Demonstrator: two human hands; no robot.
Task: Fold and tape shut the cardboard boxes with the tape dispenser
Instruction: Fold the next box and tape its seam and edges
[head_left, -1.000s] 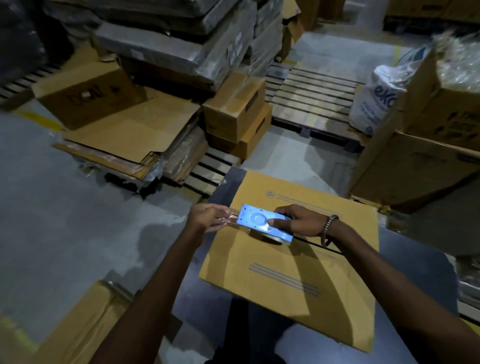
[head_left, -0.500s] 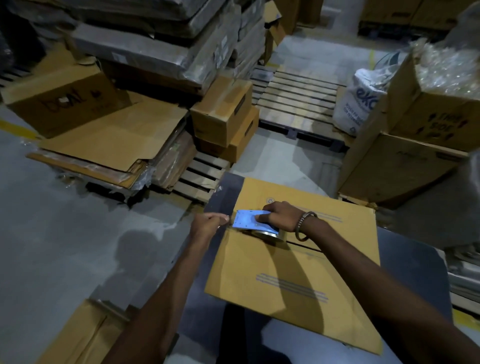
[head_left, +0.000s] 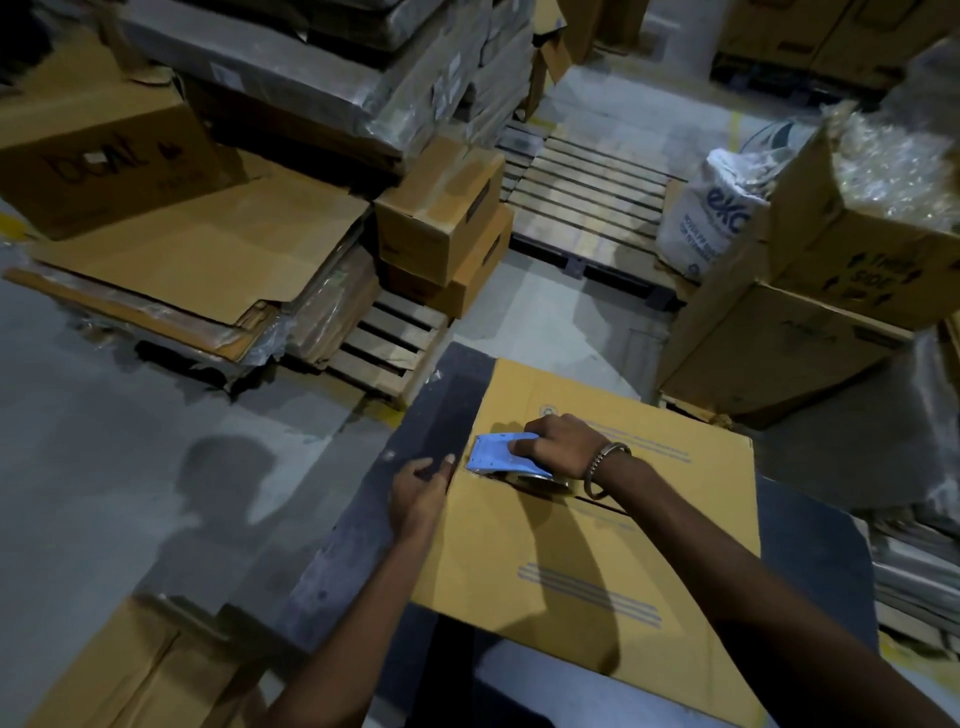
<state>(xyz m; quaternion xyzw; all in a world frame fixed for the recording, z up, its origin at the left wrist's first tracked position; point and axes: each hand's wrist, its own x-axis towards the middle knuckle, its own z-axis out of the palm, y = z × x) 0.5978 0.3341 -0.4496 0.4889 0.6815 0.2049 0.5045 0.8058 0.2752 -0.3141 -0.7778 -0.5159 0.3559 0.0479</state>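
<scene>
A brown cardboard box (head_left: 587, 566) with its top flaps folded shut sits on a dark table (head_left: 363, 525). A blue tape dispenser (head_left: 493, 453) lies on the seam at the box's left edge, and my right hand (head_left: 558, 447) grips it from above. My left hand (head_left: 422, 491) presses against the box's left side just below the dispenser, fingers laid over the edge. The tape roll shows under my right palm. A bracelet circles my right wrist.
Flattened cartons (head_left: 208, 260) lie stacked on a pallet at the left, beside two small closed boxes (head_left: 441, 228). A bare wooden pallet (head_left: 587, 192) sits at the back. Large boxes (head_left: 810, 312) and a white sack (head_left: 711, 218) stand to the right. More cardboard (head_left: 130, 670) lies low on the left.
My right hand has slid the dispenser left to the box's edge. My left hand has dropped from the top seam onto the box's left side.
</scene>
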